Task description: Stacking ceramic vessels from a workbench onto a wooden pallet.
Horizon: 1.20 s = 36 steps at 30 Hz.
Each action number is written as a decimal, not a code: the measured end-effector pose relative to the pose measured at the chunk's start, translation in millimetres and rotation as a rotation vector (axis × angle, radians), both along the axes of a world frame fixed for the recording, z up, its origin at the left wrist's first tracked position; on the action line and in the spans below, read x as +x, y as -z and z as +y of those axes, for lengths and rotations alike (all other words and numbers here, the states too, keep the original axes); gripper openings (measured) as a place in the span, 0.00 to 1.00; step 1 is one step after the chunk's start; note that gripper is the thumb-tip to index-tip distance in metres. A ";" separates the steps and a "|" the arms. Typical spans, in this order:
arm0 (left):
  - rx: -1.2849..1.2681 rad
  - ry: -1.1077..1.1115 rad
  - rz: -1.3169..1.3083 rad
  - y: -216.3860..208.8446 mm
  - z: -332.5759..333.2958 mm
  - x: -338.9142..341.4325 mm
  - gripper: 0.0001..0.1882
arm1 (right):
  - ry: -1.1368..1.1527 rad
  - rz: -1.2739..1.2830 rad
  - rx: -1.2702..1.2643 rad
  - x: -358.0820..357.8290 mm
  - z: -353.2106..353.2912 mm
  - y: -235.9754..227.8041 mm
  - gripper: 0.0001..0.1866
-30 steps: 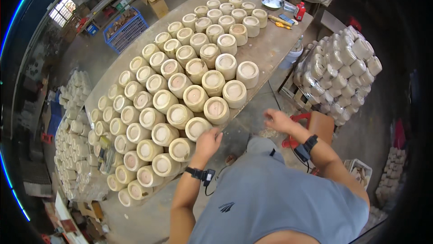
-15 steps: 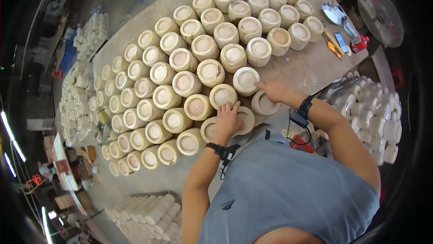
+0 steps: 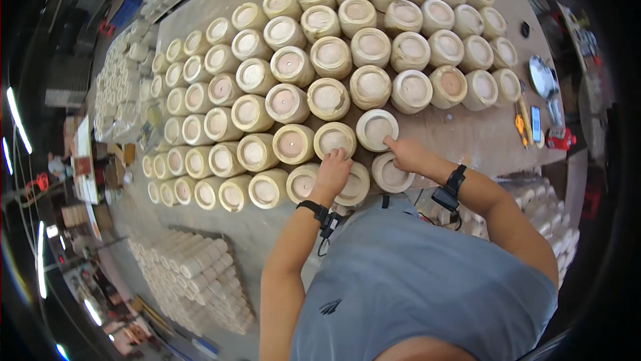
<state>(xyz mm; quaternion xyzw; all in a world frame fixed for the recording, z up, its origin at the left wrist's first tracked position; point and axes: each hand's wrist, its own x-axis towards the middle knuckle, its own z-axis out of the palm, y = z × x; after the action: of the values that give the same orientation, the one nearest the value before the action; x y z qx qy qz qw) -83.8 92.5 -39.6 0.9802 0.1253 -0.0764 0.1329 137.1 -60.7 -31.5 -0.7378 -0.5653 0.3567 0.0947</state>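
Rows of pale, rounded wooden pots with ringed, recessed tops stand on the table. My right hand (image 3: 408, 155) is at the near right edge of one pale pot (image 3: 377, 131), its thumb on the rim and the other fingers curled, partly hidden. Below that hand stands another pot (image 3: 392, 173) at the table's near edge. My left hand (image 3: 335, 171) rests with fingers apart, tips against the front rim of a yellowish pot (image 3: 334, 139). Its palm is above the gap between two nearer pots, one of them a pot (image 3: 352, 186) partly covered by my hand.
At the table's (image 3: 461, 134) right lie a phone (image 3: 536, 124), an orange-handled tool (image 3: 520, 127), a round mirror-like object (image 3: 543, 75) and a red item (image 3: 561, 138). Stacks of similar pale pieces (image 3: 193, 274) stand on the floor at near left, with wrapped ones (image 3: 534, 204) at right.
The whole view has turned, so the rows lie more level. My left hand's fingers are drawn closer together; both hands remain at the same pots.
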 end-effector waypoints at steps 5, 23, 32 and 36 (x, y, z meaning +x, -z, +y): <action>-0.031 0.023 0.076 -4.6 5.5 4.1 0.07 | 0.006 0.084 0.055 7.4 -0.2 16.7 0.25; -0.058 -0.080 -0.218 -89.1 -29.3 -49.3 0.14 | 0.297 0.089 -0.041 9.0 -50.4 -75.4 0.28; -0.018 -0.475 -0.456 -149.4 -53.3 -227.1 0.15 | 0.091 -0.123 0.068 -103.7 -11.5 -173.0 0.25; 0.124 -0.644 -0.464 -149.6 -81.4 -333.0 0.11 | -0.021 -0.045 0.129 -187.4 19.4 -187.3 0.27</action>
<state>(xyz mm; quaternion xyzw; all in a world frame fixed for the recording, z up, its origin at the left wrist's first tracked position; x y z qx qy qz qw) -416.8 11.1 109.9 0.8882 0.3971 0.2001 0.1153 -50.3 -41.4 155.8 -0.7321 -0.5966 0.3039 0.1255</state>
